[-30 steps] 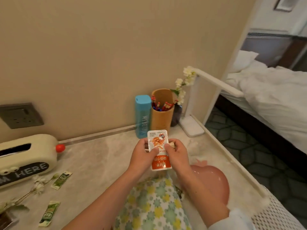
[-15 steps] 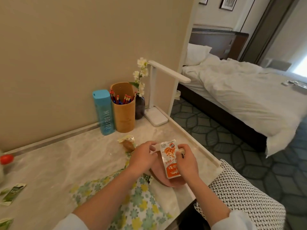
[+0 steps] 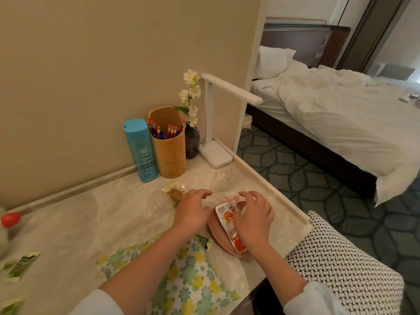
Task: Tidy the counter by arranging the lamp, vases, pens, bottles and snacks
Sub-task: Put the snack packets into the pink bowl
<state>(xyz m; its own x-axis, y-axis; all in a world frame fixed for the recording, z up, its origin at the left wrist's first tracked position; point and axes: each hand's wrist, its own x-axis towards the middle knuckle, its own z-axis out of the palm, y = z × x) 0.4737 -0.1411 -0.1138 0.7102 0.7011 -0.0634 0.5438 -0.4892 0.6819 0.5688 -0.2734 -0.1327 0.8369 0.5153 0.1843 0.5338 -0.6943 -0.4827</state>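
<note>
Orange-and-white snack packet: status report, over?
Left hand open, at pink oval dish rim. Right hand on orange-and-white snack packet, grip unclear. Packet slanted across dish. Clear-wrapped brown snack beside left hand, not blocking.

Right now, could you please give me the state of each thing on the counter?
Orange snack packet: lying in the pink dish, under the right hand.
Blue bottle: upright, capped.
Pen holder: upright, full of pens.
Dark vase: upright, holding flowers.
Desk lamp: standing, arm unfolded.
</note>
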